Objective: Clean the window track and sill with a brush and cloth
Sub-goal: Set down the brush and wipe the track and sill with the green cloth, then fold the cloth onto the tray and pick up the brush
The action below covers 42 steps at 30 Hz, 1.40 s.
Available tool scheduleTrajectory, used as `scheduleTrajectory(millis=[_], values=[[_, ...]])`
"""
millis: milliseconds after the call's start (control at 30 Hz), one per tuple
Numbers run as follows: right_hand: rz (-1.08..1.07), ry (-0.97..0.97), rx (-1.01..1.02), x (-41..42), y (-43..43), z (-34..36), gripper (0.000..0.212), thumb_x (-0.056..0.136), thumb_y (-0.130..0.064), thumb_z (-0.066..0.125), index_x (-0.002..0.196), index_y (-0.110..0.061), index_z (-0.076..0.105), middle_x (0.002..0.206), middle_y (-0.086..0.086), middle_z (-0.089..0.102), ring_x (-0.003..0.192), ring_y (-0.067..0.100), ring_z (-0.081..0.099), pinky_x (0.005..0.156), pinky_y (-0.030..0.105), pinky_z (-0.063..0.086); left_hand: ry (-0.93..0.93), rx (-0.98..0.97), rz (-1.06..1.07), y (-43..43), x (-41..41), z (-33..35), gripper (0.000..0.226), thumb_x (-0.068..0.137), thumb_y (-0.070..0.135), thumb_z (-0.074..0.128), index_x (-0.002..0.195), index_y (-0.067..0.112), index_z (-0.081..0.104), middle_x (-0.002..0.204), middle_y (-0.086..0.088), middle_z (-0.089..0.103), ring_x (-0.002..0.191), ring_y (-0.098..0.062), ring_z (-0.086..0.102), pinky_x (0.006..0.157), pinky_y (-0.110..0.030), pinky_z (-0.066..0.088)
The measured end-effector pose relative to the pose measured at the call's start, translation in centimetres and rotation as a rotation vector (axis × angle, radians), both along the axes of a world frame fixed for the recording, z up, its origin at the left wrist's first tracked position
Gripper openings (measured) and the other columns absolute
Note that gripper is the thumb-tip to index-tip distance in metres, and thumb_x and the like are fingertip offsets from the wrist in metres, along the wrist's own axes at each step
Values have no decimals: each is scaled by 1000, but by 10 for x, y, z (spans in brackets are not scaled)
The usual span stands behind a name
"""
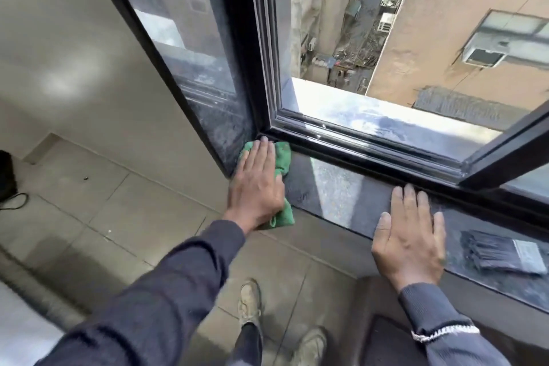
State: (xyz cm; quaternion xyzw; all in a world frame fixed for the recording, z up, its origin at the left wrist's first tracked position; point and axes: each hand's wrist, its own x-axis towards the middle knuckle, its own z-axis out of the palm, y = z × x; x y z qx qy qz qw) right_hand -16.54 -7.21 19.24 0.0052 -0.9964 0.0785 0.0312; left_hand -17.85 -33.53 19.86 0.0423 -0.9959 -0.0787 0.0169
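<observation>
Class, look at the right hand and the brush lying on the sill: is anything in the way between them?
Nothing visible. The right hand lies flat on the dark sill, and the brush lies further right on the same sill, with only bare sill between them.

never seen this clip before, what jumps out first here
A green cloth pressed flat under the left hand in the sill's left corner. The right hand rests bare on the dark sill, with a brush lying to its right. The window stands open.
</observation>
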Motion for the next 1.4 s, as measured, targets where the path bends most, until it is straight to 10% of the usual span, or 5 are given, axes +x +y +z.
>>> scheduleTrajectory(millis=[400,533,800,1000,1400], values=[[50,-122,-110,0,5,5,60,100,-38,25,155,-17,20,165,-1,13,151,14,5,122,38,-4,117,571,97,72,64,11,54,93,28,30,140,8,46,150,-14,43,145,-22,30,123,-42,10],[-171,-7,-641,37,0,39,41,97,-42,43,116,-19,70,126,7,68,118,21,60,98,14,29,86,1087,-7,91,84,42,32,94,25,36,110,29,63,80,2,69,78,-8,60,82,-36,47],[-843,-444,-1776,132,18,45,39,74,-47,67,89,-12,74,69,5,72,52,15,66,51,24,54,-329,1184,-790,128,132,13,42,92,7,42,132,8,54,147,-3,48,147,-15,24,124,-37,7],[-984,-256,-1907,200,75,-21,45,83,-7,60,125,8,58,126,33,60,116,45,59,103,56,44,-557,1573,-277,178,160,-59,44,84,16,48,127,17,57,145,2,49,134,1,42,111,-20,33],[-1201,-81,-1863,255,243,-239,22,78,-7,64,100,-6,64,105,18,66,89,29,66,85,47,53,-1359,1351,120,306,157,-294,23,66,6,66,88,10,64,94,-18,63,87,-31,61,84,-51,54]])
